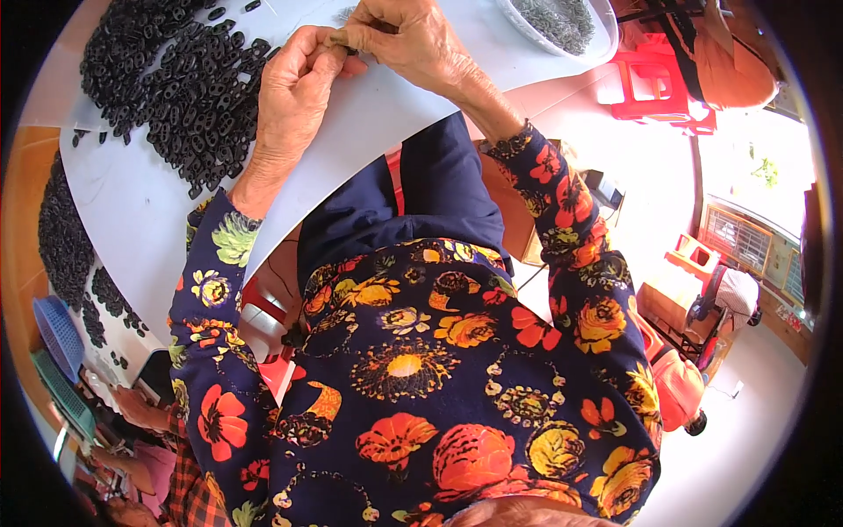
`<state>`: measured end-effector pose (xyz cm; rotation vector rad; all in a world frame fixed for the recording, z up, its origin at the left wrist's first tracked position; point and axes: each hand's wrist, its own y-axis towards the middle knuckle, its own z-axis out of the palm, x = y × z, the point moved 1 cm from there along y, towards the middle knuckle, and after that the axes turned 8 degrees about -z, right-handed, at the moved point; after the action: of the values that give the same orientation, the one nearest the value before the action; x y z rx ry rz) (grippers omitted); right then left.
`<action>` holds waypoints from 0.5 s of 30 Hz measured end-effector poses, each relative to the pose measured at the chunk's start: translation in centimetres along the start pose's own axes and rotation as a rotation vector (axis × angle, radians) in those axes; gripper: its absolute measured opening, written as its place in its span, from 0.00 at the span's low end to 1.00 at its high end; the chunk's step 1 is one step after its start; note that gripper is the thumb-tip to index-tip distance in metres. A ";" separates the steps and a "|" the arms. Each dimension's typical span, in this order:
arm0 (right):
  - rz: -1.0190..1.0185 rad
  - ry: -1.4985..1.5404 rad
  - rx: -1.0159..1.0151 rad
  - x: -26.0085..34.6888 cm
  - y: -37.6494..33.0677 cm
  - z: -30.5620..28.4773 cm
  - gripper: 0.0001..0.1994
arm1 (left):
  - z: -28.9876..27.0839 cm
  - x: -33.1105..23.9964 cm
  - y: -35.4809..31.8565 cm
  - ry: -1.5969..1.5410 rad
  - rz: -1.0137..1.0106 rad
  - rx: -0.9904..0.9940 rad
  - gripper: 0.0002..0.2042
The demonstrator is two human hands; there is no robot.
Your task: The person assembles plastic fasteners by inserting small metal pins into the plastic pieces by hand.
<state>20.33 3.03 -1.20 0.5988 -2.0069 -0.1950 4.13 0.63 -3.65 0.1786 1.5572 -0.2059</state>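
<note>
Over the white table (pixel 351 149) my left hand (pixel 299 83) and my right hand (pixel 408 39) meet at their fingertips. Both are closed in a pinch around something small, which the fingers hide almost wholly; only a dark bit shows between them. To the left of my left hand lies a large heap of small black plastic pieces with holes (pixel 206 114), like cord locks. Right of my right hand stands a white bowl (pixel 604 44) holding many small metal springs (pixel 558 22). A few springs (pixel 344 14) also lie on the table behind my fingers.
More black pieces (pixel 63 237) are spread at the far left, near a blue basket (pixel 58 338) and a green basket (pixel 61 395). People sit at the lower left, one in a checked sleeve (pixel 193 479). Red plastic stools (pixel 650 83) and another seated person (pixel 738 70) are to the right.
</note>
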 end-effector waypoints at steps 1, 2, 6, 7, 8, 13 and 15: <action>0.000 0.000 -0.001 -0.2 0.0 0.0 0.10 | 0.0 0.0 0.0 0.000 0.000 0.001 0.05; -0.020 -0.007 0.002 -0.5 0.1 0.1 0.11 | 0.1 0.0 0.0 -0.029 -0.012 0.004 0.05; 0.181 0.100 0.094 0.2 0.6 -0.3 0.12 | -0.3 0.2 -0.1 -0.040 -0.036 0.044 0.08; 0.179 0.099 0.096 0.3 0.6 -0.4 0.12 | -0.2 0.3 0.0 -0.041 -0.035 0.042 0.08; 0.161 0.165 0.076 0.3 0.6 -0.5 0.12 | -0.2 0.3 0.1 -0.070 -0.032 0.034 0.07; 0.076 0.240 0.066 0.0 0.4 -0.3 0.10 | -0.1 0.2 0.1 -0.071 -0.031 0.030 0.05; 0.114 0.203 0.069 -0.7 0.4 0.0 0.08 | 0.0 0.3 0.1 -0.099 -0.074 0.020 0.05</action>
<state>20.50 3.70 -1.59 0.5236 -1.8500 0.0045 4.19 0.71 -3.98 0.1245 1.4653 -0.2850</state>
